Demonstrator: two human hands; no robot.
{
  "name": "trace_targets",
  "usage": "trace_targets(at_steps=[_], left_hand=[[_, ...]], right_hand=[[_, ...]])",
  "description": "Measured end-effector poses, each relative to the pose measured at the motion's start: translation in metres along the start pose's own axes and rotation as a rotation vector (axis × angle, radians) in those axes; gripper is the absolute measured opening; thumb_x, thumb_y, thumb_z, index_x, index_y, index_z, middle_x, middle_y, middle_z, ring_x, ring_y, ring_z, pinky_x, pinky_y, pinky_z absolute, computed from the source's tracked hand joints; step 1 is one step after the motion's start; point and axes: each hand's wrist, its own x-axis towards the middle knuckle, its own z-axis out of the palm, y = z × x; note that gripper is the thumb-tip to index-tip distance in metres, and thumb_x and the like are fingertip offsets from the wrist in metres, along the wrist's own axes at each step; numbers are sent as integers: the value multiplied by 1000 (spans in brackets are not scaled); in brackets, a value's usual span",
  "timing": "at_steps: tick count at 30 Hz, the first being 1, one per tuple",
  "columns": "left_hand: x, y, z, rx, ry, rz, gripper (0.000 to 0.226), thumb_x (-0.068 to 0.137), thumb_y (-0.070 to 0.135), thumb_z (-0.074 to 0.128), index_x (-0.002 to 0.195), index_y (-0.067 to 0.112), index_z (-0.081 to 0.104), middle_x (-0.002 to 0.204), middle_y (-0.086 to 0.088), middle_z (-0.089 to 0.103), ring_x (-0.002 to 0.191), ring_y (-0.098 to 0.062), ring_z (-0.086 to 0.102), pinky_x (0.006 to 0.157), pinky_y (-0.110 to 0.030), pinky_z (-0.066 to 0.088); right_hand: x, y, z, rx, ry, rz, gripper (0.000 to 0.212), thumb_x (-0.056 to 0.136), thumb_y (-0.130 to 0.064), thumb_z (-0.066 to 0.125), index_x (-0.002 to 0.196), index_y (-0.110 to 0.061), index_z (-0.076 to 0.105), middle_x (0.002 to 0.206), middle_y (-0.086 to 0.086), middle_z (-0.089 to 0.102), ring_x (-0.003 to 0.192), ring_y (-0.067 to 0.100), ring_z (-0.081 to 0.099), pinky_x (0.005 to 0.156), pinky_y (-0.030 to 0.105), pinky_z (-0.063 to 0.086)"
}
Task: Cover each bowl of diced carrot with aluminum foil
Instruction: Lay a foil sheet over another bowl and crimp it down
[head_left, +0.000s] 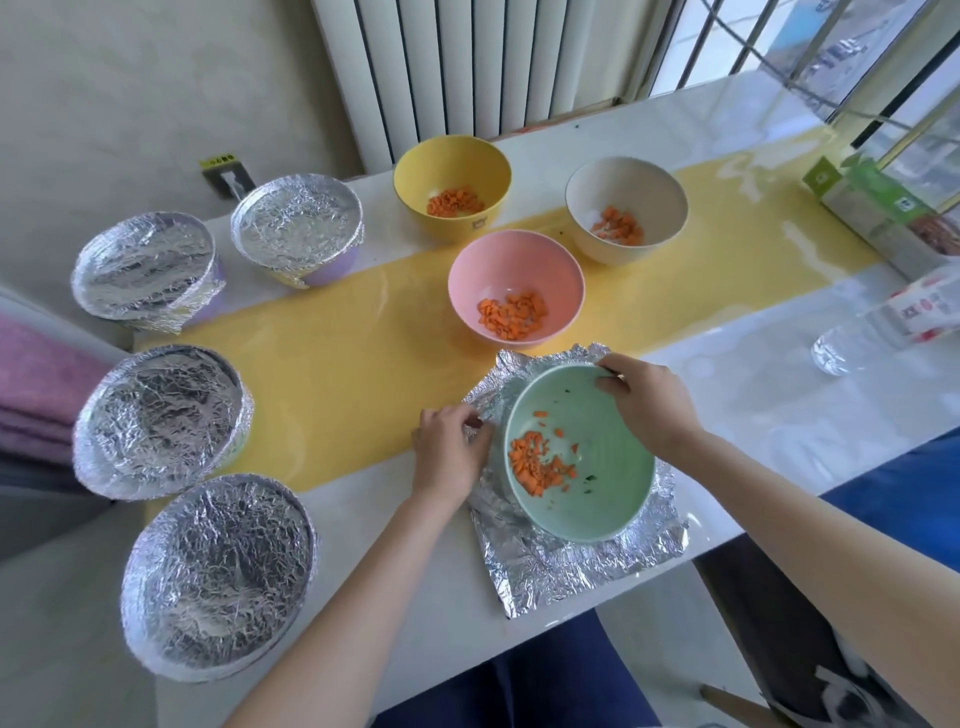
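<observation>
one green bowl (597, 499) sits tilted atop its foil sheet (561, 577) at the tabletop's (753, 415) 5 o'clock; right grip (649, 400) clasps its 1 o'clock rim, left grip (449, 447) pinches the sheet at 9 o'clock.

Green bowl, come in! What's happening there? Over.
Left hand pinches foil sheet edge. Right hand grips green bowl rim; bowl over the foil, uncovered. Pink bowl close behind, apart.
</observation>
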Motion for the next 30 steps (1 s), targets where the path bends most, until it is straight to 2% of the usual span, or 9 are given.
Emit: trace_targets(at_steps=[1, 4, 6, 10, 14, 19, 21, 24, 30], left_hand=[[-2, 3, -3, -36, 16, 9, 9, 89, 24, 60, 84, 17, 62, 82, 5, 56, 89, -19, 40, 76, -33, 29], [-9, 11, -15, -247, 44, -35, 31, 90, 16, 52, 64, 28, 39, 73, 4, 43, 80, -19, 39, 67, -30, 28], [-13, 12, -22, -372, 62, -74, 34, 90, 11, 49, 62, 24, 34, 70, 3, 38, 70, -17, 36, 58, -23, 26], [-21, 15, -40, -525, 140, -95, 28, 91, 3, 45, 67, 10, 34, 60, 0, 29, 52, -6, 23, 47, -19, 22], [-26, 8, -63, -496, 276, -30, 33, 92, 6, 49, 65, 16, 34, 56, 5, 29, 48, -4, 26, 46, -19, 21], [-27, -4, -88, -446, 488, 12, 22, 90, 21, 46, 70, 25, 40, 54, 12, 40, 50, -6, 30, 49, -26, 24], [-26, -4, -96, -461, 597, 4, 21, 93, 19, 45, 73, 22, 40, 55, 15, 42, 51, -5, 31, 50, -26, 25], [-23, -2, -103, -462, 714, 3, 16, 97, 14, 42, 82, 10, 38, 57, 9, 36, 51, -5, 28, 51, -27, 23], [-22, 0, -110, -402, 772, 28, 11, 100, 12, 35, 89, 10, 36, 62, 4, 32, 51, -7, 27, 50, -23, 23]], right_hand=[[0, 0, -3, 17, 13, 4, 16, 93, -16, 52, 105, -15, 63, 91, 11, 66, 85, 33, 56, 67, 35, 41], [4, 0, -15, 64, 61, 5, 15, 92, -16, 53, 102, -14, 64, 81, 8, 61, 79, 31, 54, 65, 35, 40], [7, 1, -22, 77, 83, 8, 12, 92, -15, 54, 98, -14, 64, 77, 5, 58, 76, 31, 53, 64, 35, 38], [11, -1, -25, 80, 77, 20, 11, 92, -16, 54, 97, -14, 64, 78, 7, 59, 76, 31, 53, 64, 35, 39], [11, -3, -15, 40, 30, 19, 14, 93, -17, 53, 101, -13, 64, 85, 10, 63, 76, 28, 52, 60, 31, 34], [10, -3, -2, -39, -20, 5, 17, 94, -16, 51, 104, -12, 64, 93, 14, 67, 84, 33, 56, 61, 32, 35], [10, -2, 2, -84, -46, -5, 17, 94, -17, 50, 103, -13, 63, 94, 14, 66, 83, 31, 54, 61, 32, 35], [8, -3, 7, -176, -64, -43, 20, 96, -17, 45, 107, -14, 62, 96, 13, 66, 84, 32, 55, 59, 31, 32], [9, -10, 9, -311, -127, -132, 27, 101, -25, 36, 118, -18, 56, 117, 3, 62, 102, 29, 56, 70, 33, 40]])
